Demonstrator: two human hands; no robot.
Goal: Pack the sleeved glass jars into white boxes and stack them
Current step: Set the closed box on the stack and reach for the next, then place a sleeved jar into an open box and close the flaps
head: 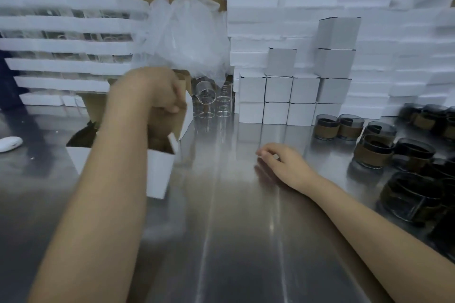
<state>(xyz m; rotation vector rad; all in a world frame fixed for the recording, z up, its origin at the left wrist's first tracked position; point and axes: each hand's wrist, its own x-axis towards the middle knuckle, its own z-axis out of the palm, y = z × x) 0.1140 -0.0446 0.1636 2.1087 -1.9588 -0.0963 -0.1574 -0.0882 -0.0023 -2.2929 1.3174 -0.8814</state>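
My left hand (157,92) is raised over the table's left middle, fingers curled round a flap of an open white box (160,172) with a brown inside; my forearm hides much of the box. Resting on the steel table (234,241), my right hand (283,162) has loosely bent fingers and holds nothing. Several dark glass jars with brown sleeves (374,152) stand to the right of that hand. Packed white boxes (290,98) are stacked in rows at the back centre.
Clear glass cups (209,103) stand behind the open box, under a heap of clear plastic wrap (187,32). White foam trays (69,44) are piled at the left and foam blocks (406,56) at the right. A small white object (9,143) lies at the left edge.
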